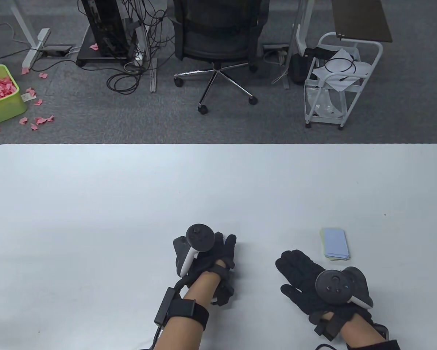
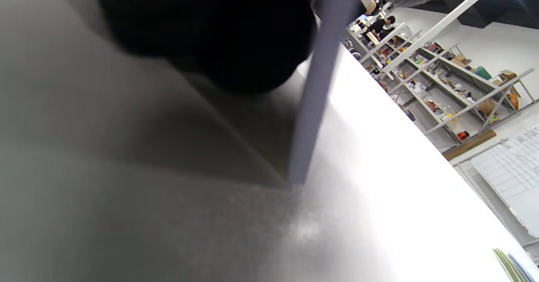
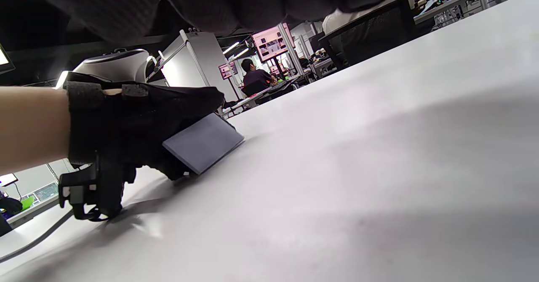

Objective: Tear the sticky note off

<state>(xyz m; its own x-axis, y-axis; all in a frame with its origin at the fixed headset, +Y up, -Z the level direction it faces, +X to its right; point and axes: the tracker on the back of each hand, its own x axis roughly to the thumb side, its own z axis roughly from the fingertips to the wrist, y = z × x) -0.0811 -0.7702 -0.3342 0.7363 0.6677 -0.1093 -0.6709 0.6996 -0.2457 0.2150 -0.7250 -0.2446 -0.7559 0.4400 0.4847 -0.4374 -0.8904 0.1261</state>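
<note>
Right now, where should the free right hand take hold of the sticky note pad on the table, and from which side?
Judging by its pose, grip the sticky note pad at its near short edge, coming from below-left where the right hand rests. The pad lies flat, long side pointing away, so that edge is closest. The left hand holds a loose lavender sheet.

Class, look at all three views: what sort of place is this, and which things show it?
Probably a shared office or lab workspace: a swivel chair on carpet, a computer tower with tangled cables, and stocked shelving behind the white table.

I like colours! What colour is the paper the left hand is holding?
The sticky note in the left hand is pale bluish-purple, clearest in the right wrist view.
</note>
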